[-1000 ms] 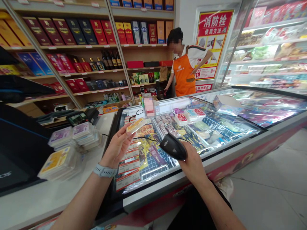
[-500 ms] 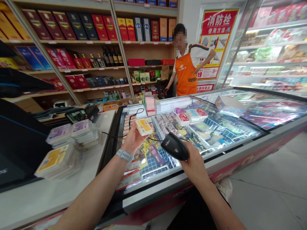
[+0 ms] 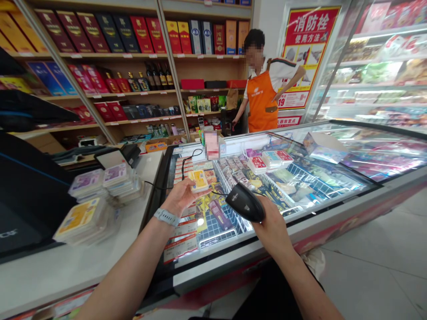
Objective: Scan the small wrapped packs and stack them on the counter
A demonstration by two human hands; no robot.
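Hands are both full: the left hand (image 3: 180,196) grips a flat, clear plastic box with a yellow label (image 3: 199,180), and the right hand (image 3: 271,226) is wrapped around a black plastic barcode scanner (image 3: 245,202). The box is over the glass-topped freezer (image 3: 216,263), near the scanner's nose but apart from it. On the white counter (image 3: 33,282) at left stand yellow-labelled boxes (image 3: 82,218) and purple-labelled boxes (image 3: 115,174), stacked. Beyond the freezer, a person in an orange apron (image 3: 263,106) stands beside wooden shelves (image 3: 113,56).
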